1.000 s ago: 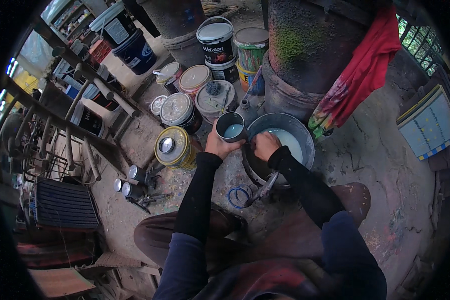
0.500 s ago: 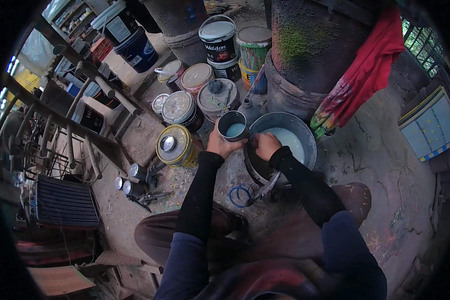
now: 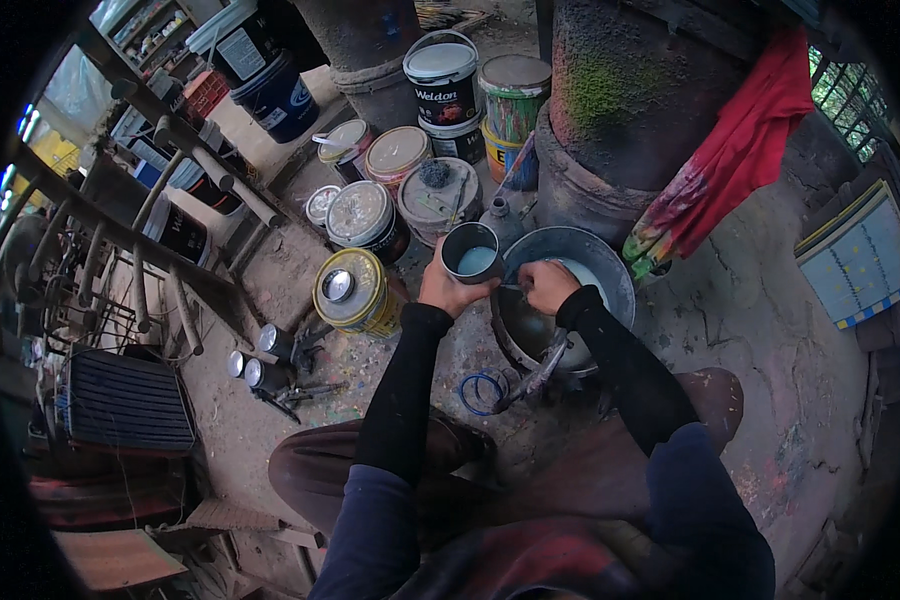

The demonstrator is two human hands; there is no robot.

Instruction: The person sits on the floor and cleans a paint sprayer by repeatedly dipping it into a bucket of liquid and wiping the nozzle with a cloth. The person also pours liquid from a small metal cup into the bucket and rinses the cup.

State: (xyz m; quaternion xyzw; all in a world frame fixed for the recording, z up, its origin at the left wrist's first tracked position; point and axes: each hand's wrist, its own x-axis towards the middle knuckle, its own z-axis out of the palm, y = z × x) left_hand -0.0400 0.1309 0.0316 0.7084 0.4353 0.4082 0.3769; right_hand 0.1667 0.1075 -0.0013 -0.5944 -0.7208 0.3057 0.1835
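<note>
A: Setting?
B: A paint-spattered grey floor (image 3: pixel 750 350) is spreading beneath everything. A large dark drum (image 3: pixel 620 110), patched green, is standing at the back; a red cloth (image 3: pixel 735 145) is hanging beside it.

A: Middle-sized items?
B: A grey bucket (image 3: pixel 620 300) is sitting before the person, containing pale liquid (image 3: pixel 585 268). A yellow tin (image 3: pixel 365 302) is standing to its left, and a blue coil (image 3: pixel 482 393) is lying near its lower left side.

A: Hands?
B: The left hand (image 3: pixel 452 288) is clasping a dark cup (image 3: pixel 465 238), thumb toward the bucket. The right hand (image 3: pixel 550 288) is hovering over the bucket, fingers curling; I cannot tell whether they are gripping anything.

A: Cup position?
B: It is tilting slightly beside the bucket's upper left rim; contact is not discernible. Pale blue fluid (image 3: pixel 478 261) is showing inside.
</note>
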